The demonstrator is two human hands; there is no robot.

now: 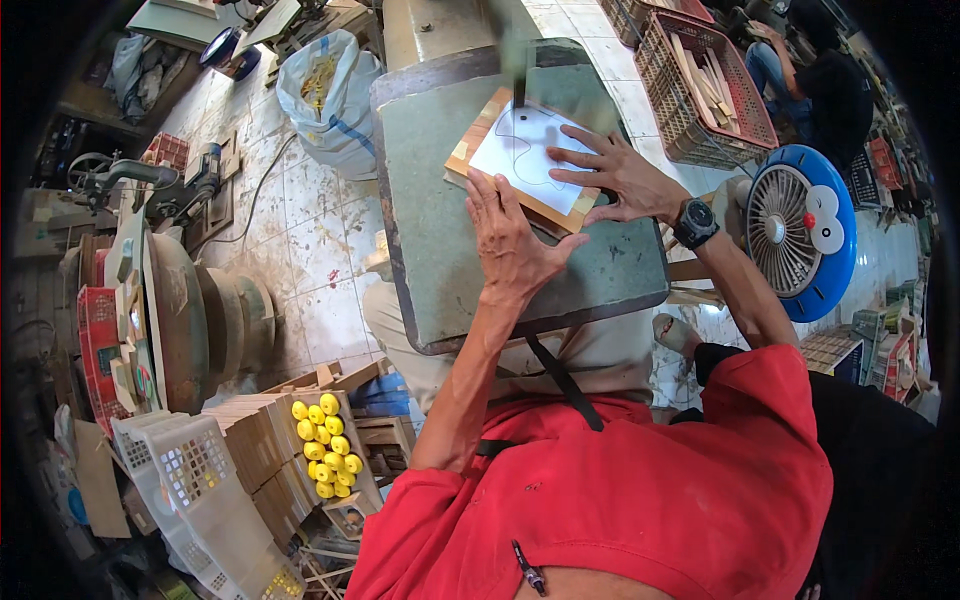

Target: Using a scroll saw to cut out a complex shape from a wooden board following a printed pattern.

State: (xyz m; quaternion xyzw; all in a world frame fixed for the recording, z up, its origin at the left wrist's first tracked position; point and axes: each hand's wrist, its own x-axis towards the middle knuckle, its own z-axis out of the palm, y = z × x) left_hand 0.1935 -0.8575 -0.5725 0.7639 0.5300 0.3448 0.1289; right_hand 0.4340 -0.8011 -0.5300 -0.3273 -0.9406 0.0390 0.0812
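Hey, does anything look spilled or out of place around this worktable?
Yes: the white floor tiles left of the worktable are strewn with brown dust and a few red specks, which look like mess. The drawn-on paper shows no visible damage.

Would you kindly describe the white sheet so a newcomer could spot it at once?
Find the green table. There, the left hand and right hand are at a wooden block. Unlike that brown wood, the white sheet on top bears a drawn outline.

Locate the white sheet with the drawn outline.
In the head view, upper centre: the white sheet lies on the wooden board, its right side partly covered by the right hand.
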